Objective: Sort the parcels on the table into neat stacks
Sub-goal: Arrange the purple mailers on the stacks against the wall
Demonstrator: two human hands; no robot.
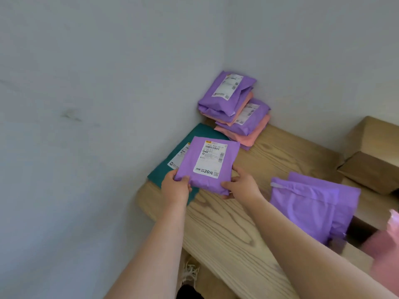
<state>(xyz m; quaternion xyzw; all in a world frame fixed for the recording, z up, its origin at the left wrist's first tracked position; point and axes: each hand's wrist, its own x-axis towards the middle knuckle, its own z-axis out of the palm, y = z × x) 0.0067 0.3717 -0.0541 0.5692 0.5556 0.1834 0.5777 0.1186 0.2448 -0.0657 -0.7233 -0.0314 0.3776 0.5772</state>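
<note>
Both hands, left (pixel 176 186) and right (pixel 241 183), pinch the near corners of a flat purple plastic mailer (pixel 208 164) (label up) directly over a teal mailer (pixel 170 169) lying against the wall.

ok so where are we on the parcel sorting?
Done: a pile of purple and pink parcels sits in the far corner, somewhat staggered. In hand: the left hand and right hand grip a labelled purple parcel over the teal parcel by the wall. To do: the loose purple parcels lie overlapping on the right of the table.
</note>
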